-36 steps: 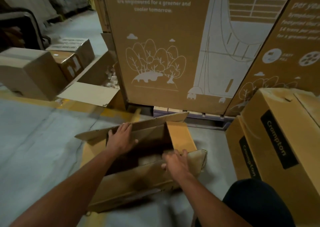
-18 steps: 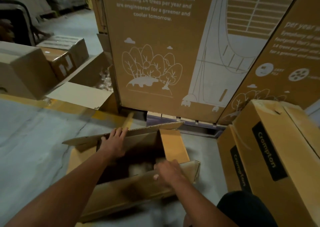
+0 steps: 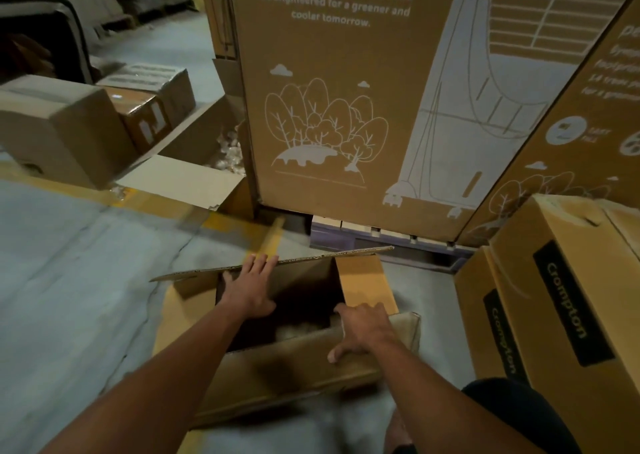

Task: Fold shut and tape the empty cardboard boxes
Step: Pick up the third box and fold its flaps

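Open cardboard box [image 3: 277,370] on the floor at six o'clock: left hand [image 3: 251,289], fingers straight, presses the far flap [image 3: 311,257]; right hand [image 3: 363,330] curls over the near flap [image 3: 405,332]; the end flap [image 3: 363,285] at two o'clock should probably fold in first.

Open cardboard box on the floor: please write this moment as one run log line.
step: folding flaps | open box: unsealed | left hand: flat on far flap | right hand: gripping near flap | tape: none visible
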A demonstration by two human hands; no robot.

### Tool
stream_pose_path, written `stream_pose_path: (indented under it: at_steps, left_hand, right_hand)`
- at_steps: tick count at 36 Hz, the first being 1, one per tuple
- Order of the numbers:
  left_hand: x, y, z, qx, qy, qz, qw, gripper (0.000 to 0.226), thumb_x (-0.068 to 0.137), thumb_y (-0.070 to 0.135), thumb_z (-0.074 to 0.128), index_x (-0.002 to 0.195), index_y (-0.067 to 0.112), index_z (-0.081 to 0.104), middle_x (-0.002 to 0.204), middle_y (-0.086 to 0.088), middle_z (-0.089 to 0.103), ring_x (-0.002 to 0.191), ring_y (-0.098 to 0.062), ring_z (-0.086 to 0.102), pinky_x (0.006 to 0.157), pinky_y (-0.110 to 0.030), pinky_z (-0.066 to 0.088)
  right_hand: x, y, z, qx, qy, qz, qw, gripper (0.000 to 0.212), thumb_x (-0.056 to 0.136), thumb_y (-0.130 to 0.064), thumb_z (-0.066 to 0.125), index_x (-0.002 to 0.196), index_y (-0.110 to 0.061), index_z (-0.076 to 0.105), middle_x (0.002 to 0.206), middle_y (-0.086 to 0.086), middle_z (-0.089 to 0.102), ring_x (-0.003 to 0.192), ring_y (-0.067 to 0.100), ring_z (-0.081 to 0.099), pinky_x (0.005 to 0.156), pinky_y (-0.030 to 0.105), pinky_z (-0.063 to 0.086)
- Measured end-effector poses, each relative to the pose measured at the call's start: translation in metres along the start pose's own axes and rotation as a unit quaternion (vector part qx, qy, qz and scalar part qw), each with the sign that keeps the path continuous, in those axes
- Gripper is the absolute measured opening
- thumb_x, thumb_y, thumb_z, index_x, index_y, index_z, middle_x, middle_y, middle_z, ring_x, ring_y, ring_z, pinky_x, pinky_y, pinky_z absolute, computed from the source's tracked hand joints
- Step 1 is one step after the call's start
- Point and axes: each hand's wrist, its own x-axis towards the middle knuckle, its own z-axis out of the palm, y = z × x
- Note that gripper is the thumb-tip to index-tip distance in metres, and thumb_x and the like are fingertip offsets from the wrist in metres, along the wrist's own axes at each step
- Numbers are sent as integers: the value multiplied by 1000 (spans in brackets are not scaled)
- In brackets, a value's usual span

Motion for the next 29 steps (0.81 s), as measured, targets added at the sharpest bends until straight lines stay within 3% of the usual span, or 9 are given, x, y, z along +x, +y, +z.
stream_pose_path:
  at_steps: [4, 7, 9, 11, 13, 15, 18, 24, 29]
  left_hand:
    - [0, -3, 2, -8, -3, 4, 1000, 105, 81, 43, 70, 154, 30, -4, 163, 4, -4, 150, -22, -6, 112, -69, 9]
    - [4, 1, -6, -68, -22, -7, 997, 96, 79, 46, 71, 152, 29, 12, 160, 3, 11, 149, -23, 0, 111, -69, 6]
    - [7, 4, -9, -104, -40, -13, 994, 79, 82, 52, 66, 146, 27, 28, 154, -1, 27, 145, -25, 14, 114, -59, 12]
    - [1, 6, -3, -102, -76, 5, 992, 67, 86, 58, 58, 140, 23, 38, 146, -3, 39, 137, -26, 29, 115, -45, 18]
    - [-12, 2, 16, -79, -90, 28, 992, 74, 80, 61, 53, 143, 27, 34, 151, 0, 33, 137, -28, 28, 115, -48, 21]
    - [-26, -4, 35, -68, -83, 27, 994, 76, 81, 49, 55, 148, 31, 25, 157, 4, 21, 142, -32, 19, 110, -52, 31]
    - [-45, -12, 51, 13, -60, 14, 998, 61, 92, 30, 50, 148, 33, 26, 158, 10, 22, 142, -26, 25, 107, -47, 36]
    - [-65, -32, 65, 34, 1, -23, 999, 68, 97, 37, 43, 154, 32, 8, 158, 8, 26, 145, -18, 21, 112, -46, 22]
    - [-74, -75, 83, -42, -3, -181, 983, 59, 98, 58, 26, 152, 44, 6, 162, -8, 1, 147, -39, -3, 112, -64, 5]
  right_hand:
    - [3, -2, 8, -32, 49, 27, 998, 101, 60, -70, 74, 140, -24, 33, 136, 8, 51, 127, 30, 41, 105, 55, 20]
    - [0, -4, 15, -56, 108, 71, 990, 117, 62, -77, 67, 151, -20, 16, 156, 13, 19, 141, 34, 22, 109, 64, 11]
    - [-2, -6, 24, -59, 134, 93, 985, 123, 69, -77, 61, 155, -17, -2, 161, 17, -7, 147, 39, 4, 110, 67, 3]
    - [-3, -5, 33, -67, 147, 109, 981, 117, 79, -69, 59, 154, -13, -11, 159, 20, -15, 148, 40, -3, 113, 67, 1]
    - [-1, -2, 42, -61, 150, 114, 980, 114, 83, -63, 60, 153, -12, -15, 158, 22, -18, 148, 41, -5, 114, 65, 0]
    - [4, 2, 48, -46, 148, 105, 982, 114, 84, -60, 61, 152, -14, -18, 156, 21, -23, 147, 41, -8, 115, 63, -1]
    - [13, 4, 50, -41, 136, 84, 986, 111, 85, -56, 63, 152, -23, -18, 158, 18, -22, 147, 39, -12, 115, 61, -1]
    - [28, 15, 48, 13, 53, 70, 996, 92, 85, -52, 64, 154, -28, 9, 161, 7, 5, 148, 30, 5, 117, 53, 11]
    - [31, 17, 48, 101, 150, 124, 976, 83, 87, -54, 59, 152, -27, 15, 160, 11, 6, 145, 33, 18, 116, 50, 18]
